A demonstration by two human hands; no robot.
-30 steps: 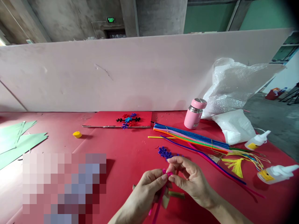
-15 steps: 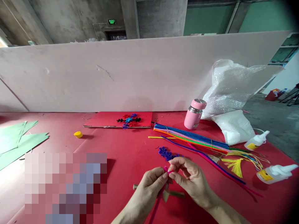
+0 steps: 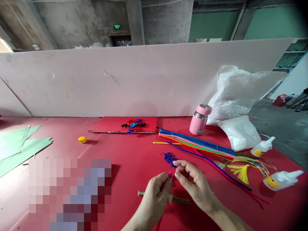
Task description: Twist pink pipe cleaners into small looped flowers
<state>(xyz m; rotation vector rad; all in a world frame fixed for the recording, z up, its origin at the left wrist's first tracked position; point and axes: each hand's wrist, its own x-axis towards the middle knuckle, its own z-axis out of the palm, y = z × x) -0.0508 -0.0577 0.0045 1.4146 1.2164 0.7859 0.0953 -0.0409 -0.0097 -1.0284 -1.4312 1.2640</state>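
Head view: our left hand (image 3: 154, 197) clamps its fingers on a pink fuzzy stem (image 3: 170, 174) above the surface (image 3: 130, 160).
That grip hides most of it; whether our right hand's (image 3: 196, 186) fingers grip too, we cannot tell. A lidded flask (image 3: 198, 123) stands near the far edge, two squeeze bottles (image 3: 280, 180) near the right edge, contents unclear.

Pink flask (image 3: 197, 124), upright, just beside clear bubble wrap (image 3: 235, 93); yellow cap (image 3: 82, 139), right of overlapping green sheets (image 3: 12, 141); pale partition (image 3: 149, 73), standing behind; lit exit sign (image 3: 117, 26), beyond and above it.
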